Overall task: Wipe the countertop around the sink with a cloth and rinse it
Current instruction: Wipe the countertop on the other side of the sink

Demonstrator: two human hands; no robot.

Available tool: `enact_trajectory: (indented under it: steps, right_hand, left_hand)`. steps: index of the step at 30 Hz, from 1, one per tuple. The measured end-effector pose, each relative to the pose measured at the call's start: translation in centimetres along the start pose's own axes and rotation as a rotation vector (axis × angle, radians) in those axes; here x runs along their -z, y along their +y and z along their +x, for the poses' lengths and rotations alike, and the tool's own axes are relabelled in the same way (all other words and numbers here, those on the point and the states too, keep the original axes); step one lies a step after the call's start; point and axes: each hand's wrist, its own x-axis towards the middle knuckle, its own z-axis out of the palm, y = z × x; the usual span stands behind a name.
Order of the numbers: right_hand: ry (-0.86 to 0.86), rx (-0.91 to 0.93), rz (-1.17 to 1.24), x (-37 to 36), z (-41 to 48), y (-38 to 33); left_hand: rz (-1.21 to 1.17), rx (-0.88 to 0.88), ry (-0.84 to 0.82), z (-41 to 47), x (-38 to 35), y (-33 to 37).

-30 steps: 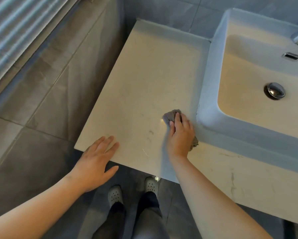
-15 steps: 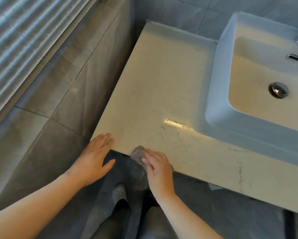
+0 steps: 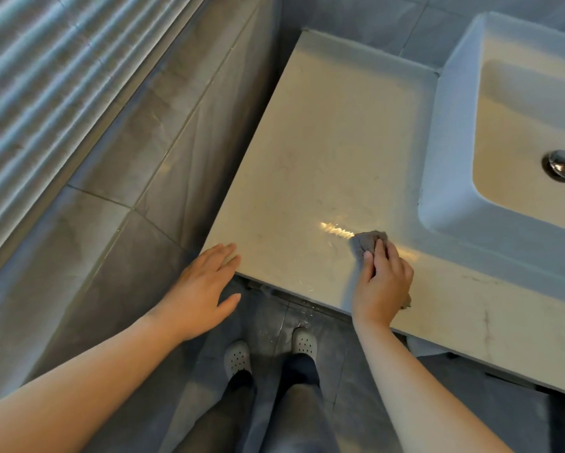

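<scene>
A pale stone countertop runs left of a white rectangular sink with a chrome drain plug. My right hand presses a small grey cloth flat on the counter, close to the sink's front left corner. The cloth shows beyond my fingertips and a bit at the heel of the hand. A wet streak shines just left of the cloth. My left hand rests with fingers spread on the counter's front left corner, holding nothing.
A grey tiled ledge and ribbed blinds lie left of the counter. My feet in white perforated shoes stand on dark floor tiles below the counter's front edge. Grey wall tiles back the counter.
My right hand slid the cloth from near the sink down to the counter's front edge, then back up and right toward the sink's corner. My left hand stayed on the corner.
</scene>
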Motion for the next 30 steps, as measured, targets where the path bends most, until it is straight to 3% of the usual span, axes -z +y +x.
enact_trajectory:
  steps: [6, 12, 17, 19, 22, 26, 30]
  right_hand:
    - [-0.069, 0.137, -0.041, -2.4, -3.2, -4.9]
    - [-0.174, 0.295, 0.015, -4.7, -7.1, -10.3]
    - [-0.410, 0.480, 0.194, -5.1, -9.1, -13.0]
    - [-0.454, 0.455, 0.326, -4.3, -9.3, -13.5]
    - [-0.383, 0.372, 0.471, -2.8, -7.3, -14.1]
    - [-0.282, 0.365, 0.404, -4.2, -0.6, -15.4]
    - [-0.389, 0.377, 0.287, -8.0, 2.8, -16.0]
  left_hand:
    - [-0.147, 0.123, 0.212, -3.5, -0.7, -1.4]
    - [-0.224, 0.370, 0.165, -7.4, -2.7, -3.1]
    - [-0.307, 0.519, 0.175, -9.4, -3.1, -3.8]
    - [-0.342, 0.556, 0.158, -9.9, -3.2, -3.6]
    - [-0.398, 0.580, 0.154, -10.3, -3.2, -3.3]
    - [-0.444, 0.592, 0.170, -10.1, -3.0, -3.0]
    - [-0.448, 0.605, 0.189, -10.1, -3.3, -2.9]
